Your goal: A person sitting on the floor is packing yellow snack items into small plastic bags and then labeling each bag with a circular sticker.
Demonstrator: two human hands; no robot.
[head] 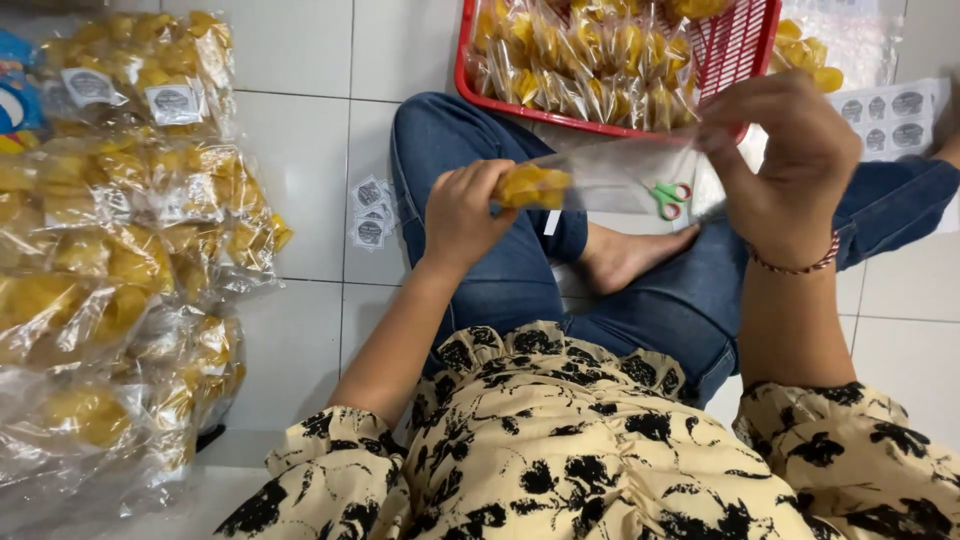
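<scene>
I sit cross-legged on a white tiled floor. My left hand (462, 213) grips the filled end of a clear plastic bag (610, 178) that holds a few yellow chips (533, 186). My right hand (785, 160) pinches the bag's empty open end, so the bag is stretched level between both hands above my lap. Small scissors with green and red handles (671, 198) show through the clear plastic, lying below near my right hand.
A red plastic basket (465, 70) full of small bags of yellow chips stands beyond my knees. A heap of larger labelled chip bags (120, 240) fills the left side. Round sticker labels (371, 212) lie on the floor, and a sticker sheet (890, 115) at the right.
</scene>
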